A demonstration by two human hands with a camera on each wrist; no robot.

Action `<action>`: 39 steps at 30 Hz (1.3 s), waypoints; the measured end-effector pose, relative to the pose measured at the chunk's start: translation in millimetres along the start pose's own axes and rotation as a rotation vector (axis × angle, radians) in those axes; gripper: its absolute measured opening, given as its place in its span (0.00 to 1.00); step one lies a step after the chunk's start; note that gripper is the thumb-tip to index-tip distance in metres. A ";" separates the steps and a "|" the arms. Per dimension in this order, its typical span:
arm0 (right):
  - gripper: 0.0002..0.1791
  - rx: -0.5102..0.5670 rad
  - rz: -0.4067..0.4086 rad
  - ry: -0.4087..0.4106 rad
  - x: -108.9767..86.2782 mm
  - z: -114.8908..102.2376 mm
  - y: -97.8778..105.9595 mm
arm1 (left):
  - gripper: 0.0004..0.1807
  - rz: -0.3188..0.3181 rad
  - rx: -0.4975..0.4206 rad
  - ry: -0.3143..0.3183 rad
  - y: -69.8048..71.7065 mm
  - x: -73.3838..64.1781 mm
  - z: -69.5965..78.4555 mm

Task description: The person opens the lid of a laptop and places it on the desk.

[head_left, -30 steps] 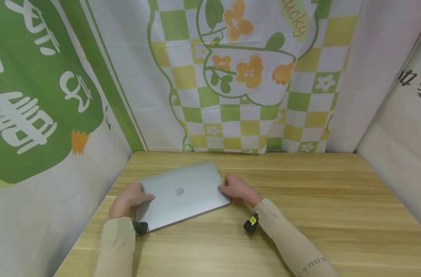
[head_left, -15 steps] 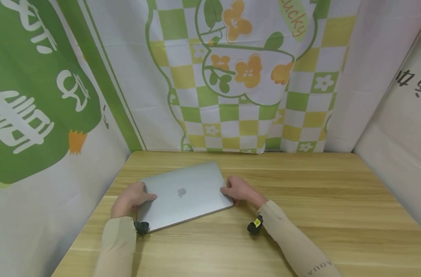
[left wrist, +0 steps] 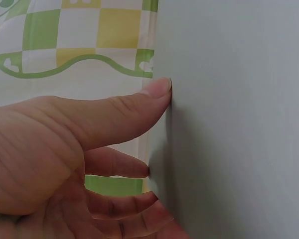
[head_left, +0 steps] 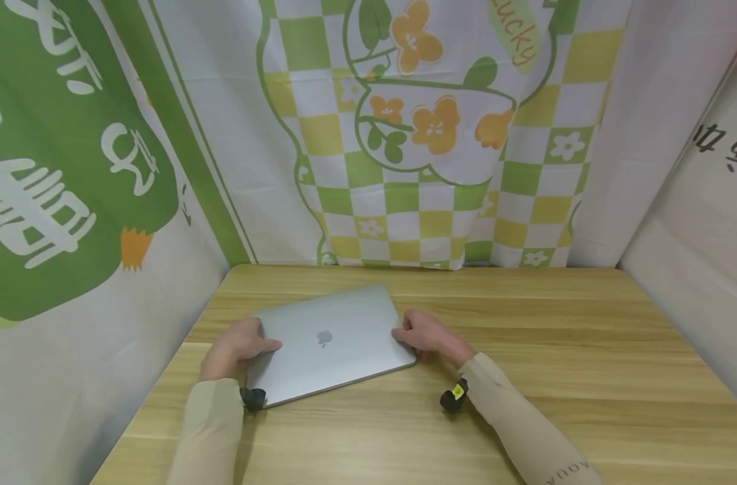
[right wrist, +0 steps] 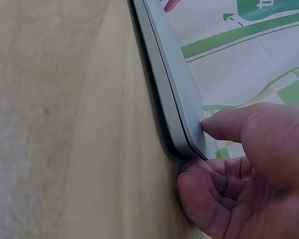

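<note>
A closed silver laptop [head_left: 344, 357] with an apple logo on its lid lies at a slant on the left half of the table, held between both hands. The left hand [head_left: 238, 345] grips its left edge. In the left wrist view the thumb [left wrist: 149, 94] presses on the lid while the other fingers curl toward the edge below. At the opposite short edge, the right hand [head_left: 429, 333] pinches the laptop near its front right corner. The right wrist view has that thumb [right wrist: 224, 124] on the lid and the curled fingers [right wrist: 204, 194] at the underside of the corner.
The wooden table [head_left: 526, 337] stretches off to the right and toward the front. A patterned cloth curtain [head_left: 393, 215] hangs along its back edge, with more cloth at both sides. Small black wrist cameras [head_left: 453, 396] sit on the sleeves.
Both hands and the laptop have shifted a little to the right, with the laptop's slant much the same. The grip of both hands stays as it was.
</note>
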State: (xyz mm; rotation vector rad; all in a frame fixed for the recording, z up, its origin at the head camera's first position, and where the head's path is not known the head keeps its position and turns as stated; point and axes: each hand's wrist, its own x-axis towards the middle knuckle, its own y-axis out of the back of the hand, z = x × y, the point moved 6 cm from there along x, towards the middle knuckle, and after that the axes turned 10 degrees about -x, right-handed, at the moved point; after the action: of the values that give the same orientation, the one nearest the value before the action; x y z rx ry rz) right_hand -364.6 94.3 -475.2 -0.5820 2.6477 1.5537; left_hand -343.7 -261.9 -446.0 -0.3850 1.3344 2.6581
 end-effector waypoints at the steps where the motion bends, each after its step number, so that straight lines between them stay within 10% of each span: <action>1: 0.14 0.000 -0.001 0.001 -0.5 0.4 0.1 | 0.43 0.001 0.000 -0.003 -0.2 0.1 0.5; 39: 0.15 0.018 0.030 -0.017 -21.5 13.5 9.6 | 0.39 0.009 0.084 -0.115 -11.0 -0.7 25.5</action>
State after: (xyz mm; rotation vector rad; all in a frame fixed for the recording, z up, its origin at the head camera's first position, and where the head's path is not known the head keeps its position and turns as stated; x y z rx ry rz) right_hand -349.9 116.5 -469.7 -0.5289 2.6670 1.5336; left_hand -344.6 -234.9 -439.6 -0.2133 1.4098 2.5770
